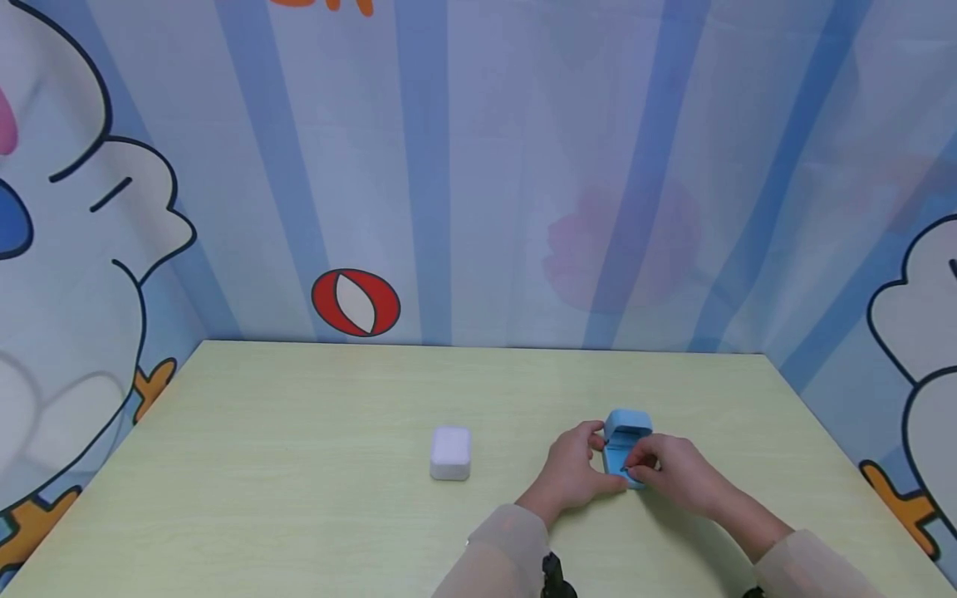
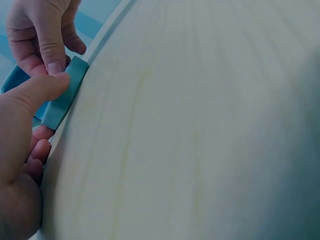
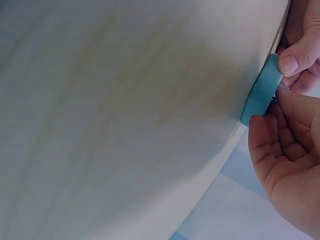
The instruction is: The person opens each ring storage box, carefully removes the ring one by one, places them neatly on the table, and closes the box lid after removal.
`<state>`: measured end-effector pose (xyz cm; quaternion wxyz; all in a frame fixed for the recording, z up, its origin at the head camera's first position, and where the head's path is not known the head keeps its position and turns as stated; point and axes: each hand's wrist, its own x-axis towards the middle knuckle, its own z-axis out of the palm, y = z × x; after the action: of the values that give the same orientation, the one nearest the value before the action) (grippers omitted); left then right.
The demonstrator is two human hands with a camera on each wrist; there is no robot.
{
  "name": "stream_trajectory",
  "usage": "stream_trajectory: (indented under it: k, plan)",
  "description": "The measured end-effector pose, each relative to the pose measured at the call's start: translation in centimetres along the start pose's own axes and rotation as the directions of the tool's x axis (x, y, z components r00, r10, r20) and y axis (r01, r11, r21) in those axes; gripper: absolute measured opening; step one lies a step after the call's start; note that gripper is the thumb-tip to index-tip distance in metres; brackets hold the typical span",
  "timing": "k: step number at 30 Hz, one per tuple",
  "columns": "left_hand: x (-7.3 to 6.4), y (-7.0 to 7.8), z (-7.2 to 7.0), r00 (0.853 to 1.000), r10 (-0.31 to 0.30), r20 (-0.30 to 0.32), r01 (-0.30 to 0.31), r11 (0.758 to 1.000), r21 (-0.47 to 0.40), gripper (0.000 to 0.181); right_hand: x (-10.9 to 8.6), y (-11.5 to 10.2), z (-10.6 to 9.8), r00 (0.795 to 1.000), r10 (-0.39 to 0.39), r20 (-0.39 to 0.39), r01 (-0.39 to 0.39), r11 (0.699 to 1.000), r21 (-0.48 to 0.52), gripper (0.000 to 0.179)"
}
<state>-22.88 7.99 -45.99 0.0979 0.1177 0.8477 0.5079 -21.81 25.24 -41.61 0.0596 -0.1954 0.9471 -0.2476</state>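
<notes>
A small light-blue hinged box [image 1: 626,422], like a ring box, stands on the table with its lid raised at the back. My left hand [image 1: 574,469] grips it from the left, thumb at the front corner and fingers by the lid side; in the left wrist view that thumb lies on the box's front wall [image 2: 65,102]. Thumb and fingers of my right hand [image 1: 680,473] pinch together inside the lower half. Between them, in the right wrist view, shows a tiny shiny piece [image 3: 281,84]; I cannot tell its kind.
A small lilac box [image 1: 450,453] with rounded corners sits on the pale wood table [image 1: 299,465], left of my hands. Behind the table's far edge hangs a blue striped backdrop [image 1: 493,208] with cartoon figures.
</notes>
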Motion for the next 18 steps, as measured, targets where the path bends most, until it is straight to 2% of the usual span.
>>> stream_trajectory:
  k: [18]
  plan:
    - [0.04, 0.00, 0.10, 1.000, -0.006, 0.003, 0.006, 1.000, 0.011, 0.076, -0.24, -0.07, -0.12, 1.000, -0.014, 0.005, 0.014, 1.000, 0.008, 0.006]
